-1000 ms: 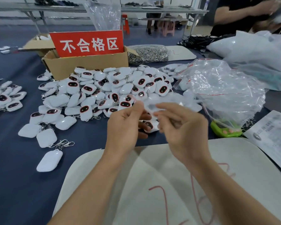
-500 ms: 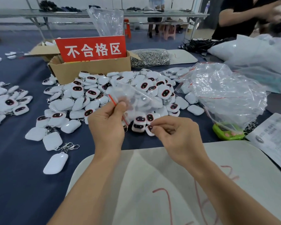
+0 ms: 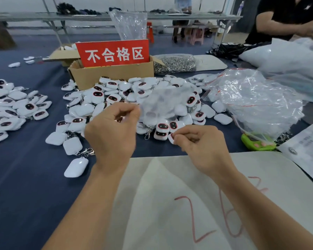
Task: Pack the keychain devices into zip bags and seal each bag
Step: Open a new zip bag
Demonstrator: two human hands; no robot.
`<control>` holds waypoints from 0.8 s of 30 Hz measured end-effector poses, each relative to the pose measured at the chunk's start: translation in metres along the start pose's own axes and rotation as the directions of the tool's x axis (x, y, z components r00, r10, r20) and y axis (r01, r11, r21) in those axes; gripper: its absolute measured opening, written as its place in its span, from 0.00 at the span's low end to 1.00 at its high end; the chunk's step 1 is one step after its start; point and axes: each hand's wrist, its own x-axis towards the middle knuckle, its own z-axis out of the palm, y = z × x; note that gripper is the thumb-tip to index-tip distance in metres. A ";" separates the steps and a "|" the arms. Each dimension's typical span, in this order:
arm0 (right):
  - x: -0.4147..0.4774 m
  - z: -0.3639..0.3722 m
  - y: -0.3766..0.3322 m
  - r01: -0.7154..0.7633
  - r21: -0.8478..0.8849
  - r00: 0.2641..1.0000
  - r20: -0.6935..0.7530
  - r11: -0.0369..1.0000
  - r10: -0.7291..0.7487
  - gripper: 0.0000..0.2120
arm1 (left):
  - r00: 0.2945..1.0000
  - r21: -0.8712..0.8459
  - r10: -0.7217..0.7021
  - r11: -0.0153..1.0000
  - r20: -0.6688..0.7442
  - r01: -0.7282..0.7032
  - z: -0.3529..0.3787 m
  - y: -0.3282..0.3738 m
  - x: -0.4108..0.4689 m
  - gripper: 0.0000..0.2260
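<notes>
A heap of white keychain devices (image 3: 126, 98) with dark red-rimmed faces covers the blue table. My left hand (image 3: 112, 130) is raised over the heap's near edge and pinches the corner of a clear zip bag (image 3: 163, 103), which hangs blurred above the devices. My right hand (image 3: 202, 147) is lower, at the heap's front, with fingertips pinching one white keychain device (image 3: 171, 138) that lies at the edge. A second spread of devices (image 3: 13, 109) lies at the far left.
A cardboard box (image 3: 114, 74) with a red sign stands behind the heap. A big bundle of clear bags (image 3: 257, 103) lies to the right over a green object (image 3: 257, 144). A white sack (image 3: 188, 204) covers the near table. Another person (image 3: 285, 17) works at back right.
My left hand has lifted the zip bag away from my right hand and swung it up over the heap. My right hand has dropped to the heap's front edge and taken a device.
</notes>
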 end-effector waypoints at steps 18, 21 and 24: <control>0.008 -0.004 0.003 0.065 0.532 0.894 0.344 0.844 -0.286 0.14 | 0.865 -0.112 0.206 0.978 0.457 -0.174 0.024 0.020 -0.051 0.06; 0.007 -0.004 0.006 -0.040 0.657 0.930 0.300 0.752 -0.212 0.21 | 0.906 -0.084 0.064 0.996 0.419 -0.032 0.024 0.021 -0.046 0.06; 0.006 0.001 0.010 -0.213 0.719 0.975 0.196 0.661 0.101 0.12 | 0.923 -0.029 -0.127 0.989 0.363 0.147 0.026 0.016 -0.040 0.01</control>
